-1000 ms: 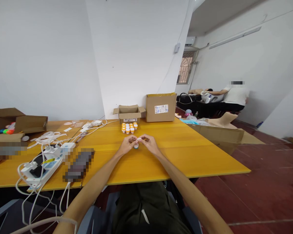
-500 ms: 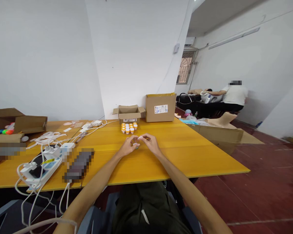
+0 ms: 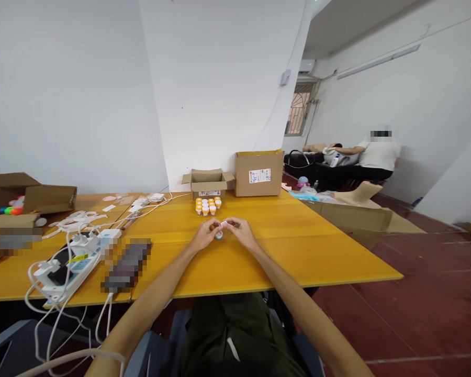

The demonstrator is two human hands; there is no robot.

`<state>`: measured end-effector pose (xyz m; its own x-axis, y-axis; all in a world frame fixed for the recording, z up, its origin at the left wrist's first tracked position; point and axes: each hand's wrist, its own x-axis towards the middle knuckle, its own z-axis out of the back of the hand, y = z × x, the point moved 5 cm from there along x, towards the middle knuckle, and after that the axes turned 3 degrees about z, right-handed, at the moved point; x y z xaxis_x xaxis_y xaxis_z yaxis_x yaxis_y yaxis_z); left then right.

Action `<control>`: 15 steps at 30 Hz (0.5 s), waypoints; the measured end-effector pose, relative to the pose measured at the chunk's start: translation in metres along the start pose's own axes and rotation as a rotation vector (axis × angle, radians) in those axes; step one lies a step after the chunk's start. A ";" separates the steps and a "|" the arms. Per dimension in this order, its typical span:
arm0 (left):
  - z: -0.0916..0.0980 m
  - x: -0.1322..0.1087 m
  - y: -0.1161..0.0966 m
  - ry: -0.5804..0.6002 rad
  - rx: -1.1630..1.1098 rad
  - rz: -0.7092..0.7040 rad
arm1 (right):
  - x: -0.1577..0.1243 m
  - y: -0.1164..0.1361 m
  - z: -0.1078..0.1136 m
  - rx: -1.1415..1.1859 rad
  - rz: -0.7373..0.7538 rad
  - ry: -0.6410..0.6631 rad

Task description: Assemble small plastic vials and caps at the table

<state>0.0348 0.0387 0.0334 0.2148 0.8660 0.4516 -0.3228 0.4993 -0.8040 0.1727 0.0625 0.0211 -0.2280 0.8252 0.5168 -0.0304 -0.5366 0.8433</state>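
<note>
Above the table, the fingertips of my left hand (image 3: 204,235) and my right hand (image 3: 241,232) come together around a small white piece (image 3: 223,224). Both hands are closed in a pinch on it; its kind is too small to make out. Just below the fingers is a small round container (image 3: 219,236), whitish with a teal edge, partly covered by my left hand. Farther back stands a tight group of small white containers with orange rims (image 3: 206,210).
Behind the group are an open small carton (image 3: 208,186) and a larger cardboard box (image 3: 258,180). On the left lie a power strip (image 3: 78,267) with tangled white cables, a phone (image 3: 127,265) and an open carton (image 3: 55,199). A person (image 3: 379,154) sits far right.
My left fingertips have closed in on the white piece at my right fingers, and the piece has shifted slightly left and down. The container group stays put.
</note>
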 end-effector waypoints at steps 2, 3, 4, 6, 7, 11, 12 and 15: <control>0.000 0.000 0.000 0.000 0.003 0.001 | -0.001 0.001 -0.001 0.014 0.002 0.007; 0.001 -0.001 0.000 0.001 0.006 0.001 | -0.001 0.002 -0.001 0.022 0.005 0.013; 0.001 -0.001 0.000 0.003 0.009 0.000 | -0.001 0.002 -0.001 0.031 0.007 0.020; 0.001 0.000 0.001 0.010 0.019 -0.005 | -0.002 0.003 -0.002 0.053 0.008 0.032; 0.001 0.000 0.001 0.015 0.027 -0.009 | -0.002 0.003 -0.002 0.063 0.006 0.040; 0.000 0.000 0.004 0.035 0.071 -0.026 | -0.002 0.002 -0.003 0.087 -0.005 0.076; -0.001 0.000 0.004 0.038 0.082 -0.033 | -0.002 0.002 -0.004 0.090 -0.008 0.080; -0.002 0.000 0.005 0.036 0.119 -0.066 | -0.001 0.001 -0.004 0.095 -0.020 0.072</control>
<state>0.0348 0.0413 0.0286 0.2716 0.8309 0.4857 -0.4134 0.5564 -0.7208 0.1694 0.0604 0.0207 -0.2977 0.8187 0.4911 0.0560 -0.4985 0.8651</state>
